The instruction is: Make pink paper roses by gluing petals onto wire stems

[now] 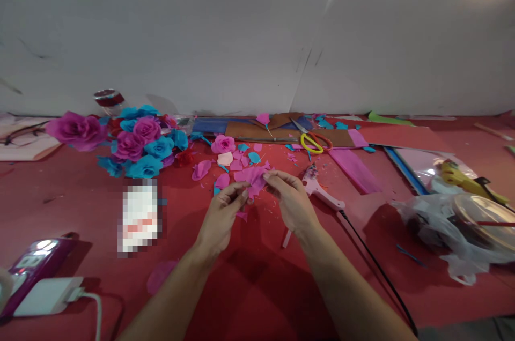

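Head camera view: the left hand [223,215] and the right hand [293,199] pinch a pink paper piece [255,176] from its 2 sides, fingertips nearly together, over the middle of the red surface [257,287]. Fingers partly cover it, so its folds seem petal-like but are hard to read. A glue gun [324,192] lies near the right hand; scissors [311,143] and paper flowers [159,147] sit toward the far edge.
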Motion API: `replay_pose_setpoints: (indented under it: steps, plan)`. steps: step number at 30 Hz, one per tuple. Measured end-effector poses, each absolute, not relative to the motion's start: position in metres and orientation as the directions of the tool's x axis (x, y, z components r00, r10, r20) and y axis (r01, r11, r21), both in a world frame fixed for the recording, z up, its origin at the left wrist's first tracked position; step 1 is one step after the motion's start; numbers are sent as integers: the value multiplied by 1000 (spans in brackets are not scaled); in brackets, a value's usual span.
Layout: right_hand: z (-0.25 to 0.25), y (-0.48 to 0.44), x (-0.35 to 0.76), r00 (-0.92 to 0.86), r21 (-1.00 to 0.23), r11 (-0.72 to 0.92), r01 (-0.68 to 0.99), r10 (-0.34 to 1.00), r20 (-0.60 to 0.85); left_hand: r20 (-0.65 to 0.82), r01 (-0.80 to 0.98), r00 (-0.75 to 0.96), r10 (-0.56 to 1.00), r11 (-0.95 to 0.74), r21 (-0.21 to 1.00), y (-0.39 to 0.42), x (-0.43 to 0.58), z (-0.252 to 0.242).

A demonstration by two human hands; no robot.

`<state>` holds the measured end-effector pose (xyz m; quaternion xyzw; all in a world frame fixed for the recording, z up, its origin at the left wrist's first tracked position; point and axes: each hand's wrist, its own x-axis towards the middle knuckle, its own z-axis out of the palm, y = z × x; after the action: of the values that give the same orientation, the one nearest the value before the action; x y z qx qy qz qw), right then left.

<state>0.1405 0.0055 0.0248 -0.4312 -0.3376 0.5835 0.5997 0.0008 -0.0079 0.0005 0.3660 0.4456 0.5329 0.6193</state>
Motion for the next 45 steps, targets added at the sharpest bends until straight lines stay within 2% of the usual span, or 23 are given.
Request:
replay_pose_setpoints:
  steps: [4,10,23,31,37,40,45]
  plan:
    - [25,5,141,99,-934,-22,-357,993,-62,-164,-283,34,986,167,945,-8,0,-2]
    - [27,3,142,17,-972,36,-231,999,33,-145,-181,41,989,150,972,-7,-1,-2]
    - [29,3,145,-42,-982,50,-184,997,59,-89,-61,52,995,93,994,-10,-1,2]
    - [32,3,145,-37,-983,7,-184,999,14,-136,-235,151,979,170,957,-8,-7,10]
    - [29,1,146,-170,-982,-28,-186,985,4,-309,-315,344,887,419,852,-5,-12,11]
    - [28,1,145,-196,-984,-20,-178,980,16,-357,-363,351,866,477,801,-6,-10,13]
    - [30,1,145,-192,-983,-23,-182,981,13,-350,-421,336,875,471,775,-9,-7,17]
